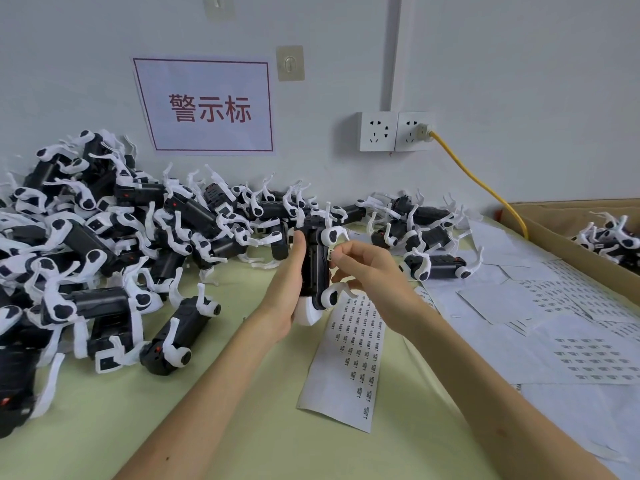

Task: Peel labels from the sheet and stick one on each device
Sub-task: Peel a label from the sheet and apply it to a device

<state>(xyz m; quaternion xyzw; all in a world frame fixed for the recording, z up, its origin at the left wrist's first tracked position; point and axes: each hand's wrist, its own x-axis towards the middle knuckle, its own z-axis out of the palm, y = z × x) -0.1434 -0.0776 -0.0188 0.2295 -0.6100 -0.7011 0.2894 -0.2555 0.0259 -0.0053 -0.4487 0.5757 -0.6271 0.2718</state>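
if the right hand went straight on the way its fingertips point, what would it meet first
Most likely the black body of the device gripped by the left hand; the right hand, pinching a small label, points left at it from close by, though depth is unclear.

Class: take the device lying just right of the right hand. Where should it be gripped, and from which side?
Grip the device by its black middle, from above, fingers across its narrow width. It lies flat, and thin white legs jut from both ends, a likely awkward hold.
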